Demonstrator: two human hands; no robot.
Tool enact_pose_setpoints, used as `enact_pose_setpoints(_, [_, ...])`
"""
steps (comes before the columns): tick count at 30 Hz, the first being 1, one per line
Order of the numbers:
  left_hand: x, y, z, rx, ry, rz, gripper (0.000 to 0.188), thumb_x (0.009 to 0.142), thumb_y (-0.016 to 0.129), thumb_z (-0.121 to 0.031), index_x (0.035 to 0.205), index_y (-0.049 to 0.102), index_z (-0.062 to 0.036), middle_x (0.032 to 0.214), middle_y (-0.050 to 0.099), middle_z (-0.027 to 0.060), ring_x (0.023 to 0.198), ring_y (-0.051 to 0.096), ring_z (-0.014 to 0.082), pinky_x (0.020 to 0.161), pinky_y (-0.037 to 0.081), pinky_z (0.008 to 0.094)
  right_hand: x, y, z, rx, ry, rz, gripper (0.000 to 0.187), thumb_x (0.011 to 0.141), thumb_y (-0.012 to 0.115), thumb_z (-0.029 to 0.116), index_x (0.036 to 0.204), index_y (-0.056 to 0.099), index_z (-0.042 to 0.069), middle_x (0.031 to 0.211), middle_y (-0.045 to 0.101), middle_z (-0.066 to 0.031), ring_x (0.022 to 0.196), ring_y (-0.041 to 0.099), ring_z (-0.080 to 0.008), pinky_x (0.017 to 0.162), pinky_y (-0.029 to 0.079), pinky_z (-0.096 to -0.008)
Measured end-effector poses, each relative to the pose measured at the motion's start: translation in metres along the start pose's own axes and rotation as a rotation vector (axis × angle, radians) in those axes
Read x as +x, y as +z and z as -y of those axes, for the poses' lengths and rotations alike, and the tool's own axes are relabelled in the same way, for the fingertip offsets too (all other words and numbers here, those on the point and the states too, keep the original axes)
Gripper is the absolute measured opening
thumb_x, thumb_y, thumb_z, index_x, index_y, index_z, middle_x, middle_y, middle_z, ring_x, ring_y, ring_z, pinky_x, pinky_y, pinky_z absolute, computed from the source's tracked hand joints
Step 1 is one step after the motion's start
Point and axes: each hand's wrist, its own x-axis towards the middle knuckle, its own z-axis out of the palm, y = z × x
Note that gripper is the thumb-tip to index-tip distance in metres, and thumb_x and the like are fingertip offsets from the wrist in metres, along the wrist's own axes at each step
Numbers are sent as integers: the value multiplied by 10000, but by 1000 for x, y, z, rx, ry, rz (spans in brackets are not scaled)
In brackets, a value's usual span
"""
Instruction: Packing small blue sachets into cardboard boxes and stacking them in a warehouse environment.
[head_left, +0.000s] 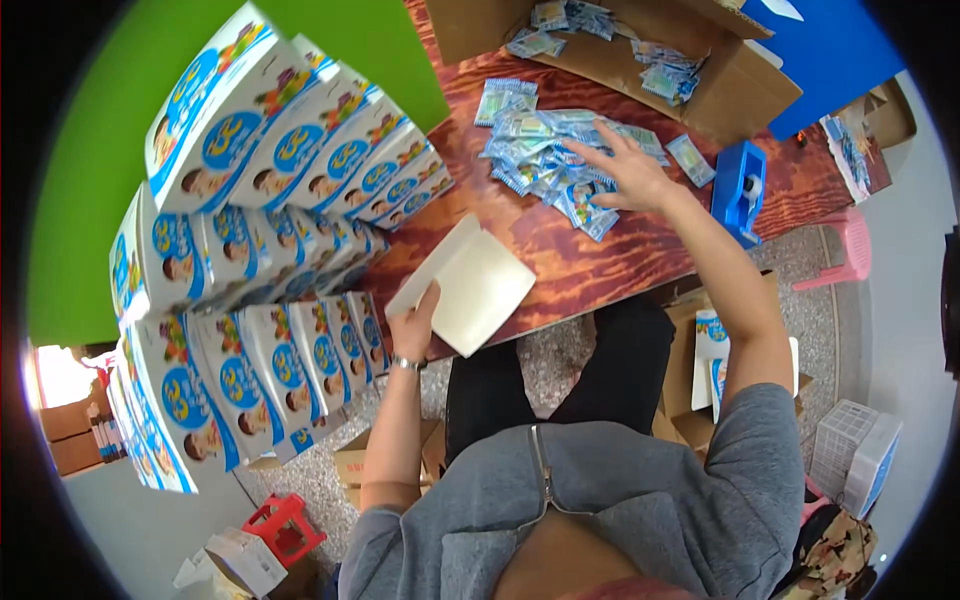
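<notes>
My left hand (413,325) grips the side of a small white carton (483,285), which tilts at the table's near edge with its pale inside showing. Over a heap of small blue-and-clear sachets (545,150) my right hand (632,172) reaches with its fingers spread. Its fingertips are at the top of the heap; whether they touch the sachets I cannot tell. One loose sachet (690,160) lies to the right of the heap.
Stacked printed white-and-blue boxes (290,150) rise at the left. A cardboard box (745,85) holding more sachets lies at the back. A blue tape dispenser (738,195) stands at the table's right. A pink stool (840,250) and a red stool (285,530) are on the floor.
</notes>
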Motion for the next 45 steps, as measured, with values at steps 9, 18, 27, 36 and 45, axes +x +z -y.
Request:
enact_pose_setpoints(9, [17, -5, -8, -59, 86, -149, 286, 898, 719, -122, 1133, 674, 33, 1082, 708, 70, 965, 648, 131, 830, 507, 297, -18, 48, 21, -112, 268, -126, 650, 843, 676, 150, 1429, 450, 318, 1269, 538, -129, 1104, 575, -354, 850, 552, -471])
enact_pose_setpoints(18, [38, -9, -19, 19, 94, -245, 391, 865, 747, -150, 1175, 631, 57, 1118, 696, 121, 981, 661, 185, 861, 510, 328, -64, 67, 80, -213, -96, -1, 637, 862, 570, 110, 1435, 433, 350, 1040, 526, -114, 895, 621, -311, 693, 577, -404])
enact_pose_setpoints(27, [37, -9, -23, -210, 244, -324, 666, 884, 692, -49, 1415, 302, 54, 1375, 479, 219, 1219, 550, 281, 1029, 444, 389, -82, 53, 91, 245, 47, 49, 612, 865, 675, 174, 1423, 469, 319, 1283, 516, -111, 1056, 615, -341, 839, 552, -427])
enact_pose_setpoints(36, [-16, -7, -57, 369, 395, -553, 716, 879, 707, -107, 1458, 312, 36, 1472, 370, 248, 1349, 409, 353, 1097, 355, 469, -43, 21, 50, -437, -504, -16, 188, 835, 654, 171, 1014, 601, 175, 1441, 485, -43, 1297, 504, -277, 1064, 418, -442])
enact_pose_setpoints(45, [-82, 46, -42, 377, 754, -71, 533, 813, 673, 0, 1325, 528, -27, 1408, 459, 252, 1298, 454, 438, 1072, 399, 481, -54, 52, 112, 398, 59, 169, 447, 832, 739, 326, 1144, 543, 72, 914, 665, -175, 877, 659, -397, 764, 515, -476])
